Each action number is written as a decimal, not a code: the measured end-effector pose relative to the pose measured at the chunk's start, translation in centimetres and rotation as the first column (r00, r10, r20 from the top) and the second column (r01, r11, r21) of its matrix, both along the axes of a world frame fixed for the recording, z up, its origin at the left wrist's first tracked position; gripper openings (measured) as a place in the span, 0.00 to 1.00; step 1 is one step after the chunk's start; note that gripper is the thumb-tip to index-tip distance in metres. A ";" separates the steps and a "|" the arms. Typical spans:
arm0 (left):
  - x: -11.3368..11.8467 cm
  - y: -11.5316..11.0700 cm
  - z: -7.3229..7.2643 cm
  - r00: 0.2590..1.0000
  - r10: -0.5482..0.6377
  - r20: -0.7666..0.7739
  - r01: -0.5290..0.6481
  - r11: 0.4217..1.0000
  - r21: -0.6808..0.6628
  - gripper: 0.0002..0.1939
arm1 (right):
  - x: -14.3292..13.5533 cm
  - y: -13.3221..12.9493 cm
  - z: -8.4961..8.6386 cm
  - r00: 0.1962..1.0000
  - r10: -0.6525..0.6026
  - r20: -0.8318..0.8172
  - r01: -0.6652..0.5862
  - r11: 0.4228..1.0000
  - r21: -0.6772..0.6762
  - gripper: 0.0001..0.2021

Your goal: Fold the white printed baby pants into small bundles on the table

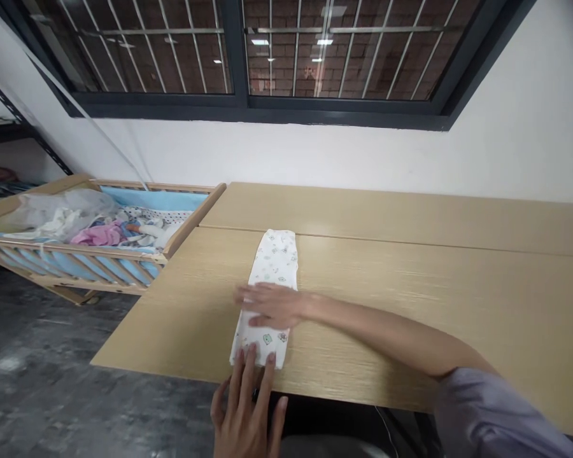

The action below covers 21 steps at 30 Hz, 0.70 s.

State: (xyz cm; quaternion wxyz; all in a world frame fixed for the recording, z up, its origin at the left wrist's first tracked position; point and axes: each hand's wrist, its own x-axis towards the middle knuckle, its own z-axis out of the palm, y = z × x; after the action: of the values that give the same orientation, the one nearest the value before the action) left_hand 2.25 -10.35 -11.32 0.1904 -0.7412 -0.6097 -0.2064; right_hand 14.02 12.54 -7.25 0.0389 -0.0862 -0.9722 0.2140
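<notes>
A long, narrow folded garment (274,257), white with small printed figures, lies on the wooden table (386,267) and reaches toward its front edge. My right hand (274,305) is laid flat across the garment's middle, its stretched fingers slightly blurred and pointing left. Below it, my left hand (248,407) has spread fingers, with the fingertips on the near end of the garment. Neither hand grips anything. Part of the cloth is hidden under the right hand.
At the left stands a wooden crib (100,257) with blue lining, holding a pink cloth (102,234), other jumbled cloths and a clear plastic bag (69,203). A white wall and a barred window (241,102) rise behind the table. Shelving (9,133) stands at far left.
</notes>
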 end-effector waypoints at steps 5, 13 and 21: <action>-0.1 -0.1 0.5 0.998 0.002 -0.055 -0.002 1.000 0.010 0.37 | 0.3 9.3 -0.9 0.955 -0.294 0.030 0.292 0.955 0.055 0.34; 0.1 -0.2 0.6 0.997 0.028 -0.074 -0.027 1.000 0.011 0.29 | 0.9 17.0 0.0 0.850 -0.524 0.058 0.504 0.839 0.206 0.31; -4.0 2.3 3.0 0.989 -0.134 0.064 0.136 0.991 -0.016 0.18 | 2.4 4.9 3.7 0.939 -0.276 -0.204 0.312 0.933 0.178 0.19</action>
State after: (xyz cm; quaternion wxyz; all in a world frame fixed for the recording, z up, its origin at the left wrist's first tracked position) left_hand -1.79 -8.01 -8.27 0.1490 -0.7759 -0.5659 -0.2358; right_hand 16.38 17.42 -3.53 0.1648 -0.2075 -0.9580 0.1100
